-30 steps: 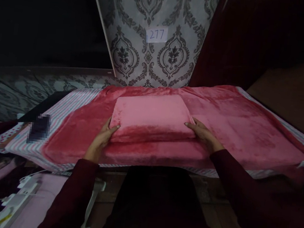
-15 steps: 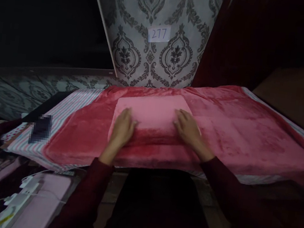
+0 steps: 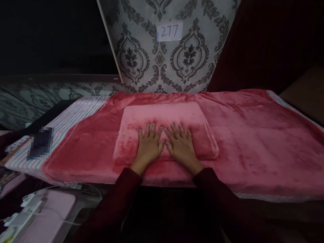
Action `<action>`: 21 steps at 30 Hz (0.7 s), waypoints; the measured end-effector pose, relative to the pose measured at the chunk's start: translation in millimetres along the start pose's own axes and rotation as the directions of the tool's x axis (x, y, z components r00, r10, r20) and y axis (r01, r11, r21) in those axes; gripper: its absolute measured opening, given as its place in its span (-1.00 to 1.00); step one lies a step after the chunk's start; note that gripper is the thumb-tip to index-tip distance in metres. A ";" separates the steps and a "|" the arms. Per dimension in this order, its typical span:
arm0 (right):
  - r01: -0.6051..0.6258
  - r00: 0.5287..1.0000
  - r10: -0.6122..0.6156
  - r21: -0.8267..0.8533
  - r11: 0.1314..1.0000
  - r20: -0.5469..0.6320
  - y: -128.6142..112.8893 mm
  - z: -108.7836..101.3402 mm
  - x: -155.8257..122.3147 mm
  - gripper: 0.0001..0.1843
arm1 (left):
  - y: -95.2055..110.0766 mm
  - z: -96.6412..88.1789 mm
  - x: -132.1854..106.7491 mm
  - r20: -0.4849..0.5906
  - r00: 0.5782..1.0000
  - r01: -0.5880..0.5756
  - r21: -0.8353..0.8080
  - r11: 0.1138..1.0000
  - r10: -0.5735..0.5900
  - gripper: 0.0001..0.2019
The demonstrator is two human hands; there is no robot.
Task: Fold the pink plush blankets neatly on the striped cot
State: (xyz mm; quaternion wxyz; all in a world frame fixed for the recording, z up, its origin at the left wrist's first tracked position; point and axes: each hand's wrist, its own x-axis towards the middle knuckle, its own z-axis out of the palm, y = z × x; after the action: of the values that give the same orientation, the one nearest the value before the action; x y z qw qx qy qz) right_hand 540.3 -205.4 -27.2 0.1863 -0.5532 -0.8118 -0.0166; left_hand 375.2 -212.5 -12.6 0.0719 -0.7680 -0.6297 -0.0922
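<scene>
Flatten-down stage here: left hand (image 3: 148,147) and right hand (image 3: 181,147) lie side by side, fingers (image 3: 152,130) spread flat, pinching nothing, on a folded pink fleece layer (image 3: 163,113) sitting mid-way along a wider red-pink fleece blanket (image 3: 264,157). Its loose sides, left and right, look like what needs attention next.

Dim, shadowy view, corners nearly black, edges warped.

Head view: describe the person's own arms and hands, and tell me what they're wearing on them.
Both arms are covered by long, dark maroon sleeves of plain, matte fabric, with no visible markings. The sleeves end at the wrists. The left hand and right hand are bare, with no gloves, rings or cables showing. The left sleeve and right sleeve match.
</scene>
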 end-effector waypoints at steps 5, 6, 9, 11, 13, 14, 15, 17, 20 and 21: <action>-0.001 0.999 0.002 -0.020 1.000 0.046 -1.1 -8.8 5.1 -0.39 | 2.2 -9.7 3.1 0.025 1.000 0.012 0.009 1.000 -0.012 -0.40; -0.002 0.998 0.004 -0.028 1.000 0.058 3.6 -11.9 5.3 -0.38 | -0.2 -13.4 2.2 0.040 0.999 0.018 0.004 1.000 -0.019 -0.39; -0.059 0.997 0.062 -0.060 0.996 0.053 32.5 -21.1 -1.6 -0.37 | -19.2 -23.7 -8.5 0.054 0.995 0.082 0.005 0.997 -0.082 -0.37; -0.166 0.986 0.167 -0.057 0.984 0.017 60.2 -23.4 -13.4 -0.35 | -41.6 -24.8 -22.5 0.015 0.986 0.169 -0.009 0.986 -0.168 -0.36; -0.273 0.962 0.273 0.001 0.962 -0.012 87.8 -20.5 -28.5 -0.34 | -67.4 -18.5 -39.2 -0.029 0.961 0.273 -0.094 0.957 -0.276 -0.35; -0.301 0.953 0.303 0.049 0.952 -0.025 99.6 -17.4 -35.8 -0.33 | -79.6 -13.3 -47.4 -0.043 0.948 0.306 -0.166 0.938 -0.317 -0.34; -0.308 0.949 0.314 0.104 0.946 -0.043 109.2 -13.8 -42.2 -0.32 | -90.5 -7.6 -55.0 -0.054 0.938 0.320 -0.250 0.914 -0.343 -0.33; -0.276 0.950 0.300 0.214 0.937 -0.088 121.4 -7.3 -51.0 -0.30 | -107.0 2.3 -66.7 -0.073 0.920 0.320 -0.429 0.845 -0.386 -0.34; -0.275 0.938 0.328 0.340 0.899 -0.108 124.7 -5.2 -53.2 -0.26 | -118.7 4.4 -73.9 -0.053 0.884 0.303 -0.690 0.657 -0.464 -0.38; -0.297 0.930 0.356 0.375 0.878 -0.097 123.7 -6.9 -52.0 -0.24 | -119.9 1.4 -73.8 -0.023 0.868 0.305 -0.764 0.568 -0.496 -0.39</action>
State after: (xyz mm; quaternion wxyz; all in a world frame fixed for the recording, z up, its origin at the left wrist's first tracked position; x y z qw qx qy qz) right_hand 670.7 -205.4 -59.6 0.3488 -0.6364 -0.6781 0.1163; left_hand 243.7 -259.0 -31.8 -0.1945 -0.5486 -0.6819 -0.4429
